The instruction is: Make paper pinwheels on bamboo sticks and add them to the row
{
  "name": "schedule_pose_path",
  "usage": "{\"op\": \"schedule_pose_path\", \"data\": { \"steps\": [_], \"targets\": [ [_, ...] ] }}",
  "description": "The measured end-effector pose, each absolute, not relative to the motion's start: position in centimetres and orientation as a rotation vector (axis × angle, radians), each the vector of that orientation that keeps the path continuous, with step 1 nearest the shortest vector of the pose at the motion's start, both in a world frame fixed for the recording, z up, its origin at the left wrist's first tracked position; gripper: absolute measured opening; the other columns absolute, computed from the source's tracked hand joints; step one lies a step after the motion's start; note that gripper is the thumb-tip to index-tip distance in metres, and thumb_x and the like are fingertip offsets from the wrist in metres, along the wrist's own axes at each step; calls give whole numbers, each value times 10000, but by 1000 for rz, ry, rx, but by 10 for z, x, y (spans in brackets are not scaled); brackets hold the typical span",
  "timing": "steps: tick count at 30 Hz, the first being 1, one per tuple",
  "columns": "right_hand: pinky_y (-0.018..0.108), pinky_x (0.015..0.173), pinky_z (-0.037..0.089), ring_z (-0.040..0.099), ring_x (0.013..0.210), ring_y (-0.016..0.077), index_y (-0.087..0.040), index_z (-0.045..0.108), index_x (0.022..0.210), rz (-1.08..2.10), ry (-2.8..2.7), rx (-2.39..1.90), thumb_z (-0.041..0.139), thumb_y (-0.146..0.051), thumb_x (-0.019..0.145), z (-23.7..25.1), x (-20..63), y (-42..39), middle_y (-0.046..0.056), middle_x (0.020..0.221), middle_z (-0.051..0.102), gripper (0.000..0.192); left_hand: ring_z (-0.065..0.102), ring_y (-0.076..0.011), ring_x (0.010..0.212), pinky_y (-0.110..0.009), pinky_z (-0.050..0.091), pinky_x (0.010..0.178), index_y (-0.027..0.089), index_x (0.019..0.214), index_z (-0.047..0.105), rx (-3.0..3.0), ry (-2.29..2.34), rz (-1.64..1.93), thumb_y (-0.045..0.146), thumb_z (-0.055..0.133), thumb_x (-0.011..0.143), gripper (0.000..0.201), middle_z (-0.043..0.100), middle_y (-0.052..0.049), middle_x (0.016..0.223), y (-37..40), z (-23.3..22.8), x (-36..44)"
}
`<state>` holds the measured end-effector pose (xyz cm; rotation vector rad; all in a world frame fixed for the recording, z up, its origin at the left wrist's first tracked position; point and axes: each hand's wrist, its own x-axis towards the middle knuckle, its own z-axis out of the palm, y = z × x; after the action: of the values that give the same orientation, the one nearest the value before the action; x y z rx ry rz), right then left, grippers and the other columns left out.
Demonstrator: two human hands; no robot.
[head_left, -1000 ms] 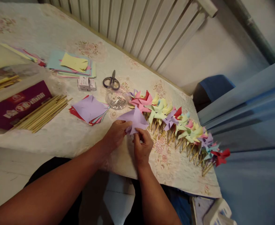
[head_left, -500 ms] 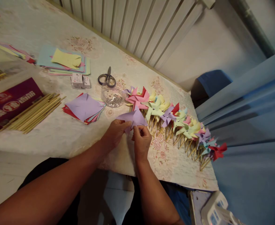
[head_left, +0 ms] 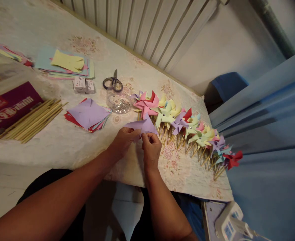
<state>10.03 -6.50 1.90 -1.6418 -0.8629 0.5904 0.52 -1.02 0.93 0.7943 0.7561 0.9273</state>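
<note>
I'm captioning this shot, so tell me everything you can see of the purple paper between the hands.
The purple paper is plain, matte and looks like thin card. Pointed tips stick out left, up and right, and a fold or cut edge shows near its middle. The left hand grips its lower left part; the right hand pinches its lower edge. Its lowest part is partly hidden. It is held on the near side of the row of pinwheels.

head view | above table (head_left: 129,70) | faces forward, down | near left grip (head_left: 124,140), right grip (head_left: 152,147)
</note>
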Motion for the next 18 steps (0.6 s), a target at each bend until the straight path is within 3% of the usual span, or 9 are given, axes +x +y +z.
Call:
{"op": "schedule_pose_path", "data": {
  "steps": [10,18],
  "targets": [
    [248,563,348,404,549,109,-192,623,644,567,-841,-1685,668,-403,770,18,102,-64,-66,573,474,249,436,-85,535,-241,335,555,158,546,592,847,752,910,327,701,677,240,528,39,535,-11,11,5],
    [247,558,342,390,546,103,-191,603,630,552,-831,-1702,665,-407,770,20,101,-64,-72,569,459,265,522,-119,610,-257,409,640,160,605,638,850,711,877,349,725,671,218,578,28,585,-12,12,6]
  ]
}}
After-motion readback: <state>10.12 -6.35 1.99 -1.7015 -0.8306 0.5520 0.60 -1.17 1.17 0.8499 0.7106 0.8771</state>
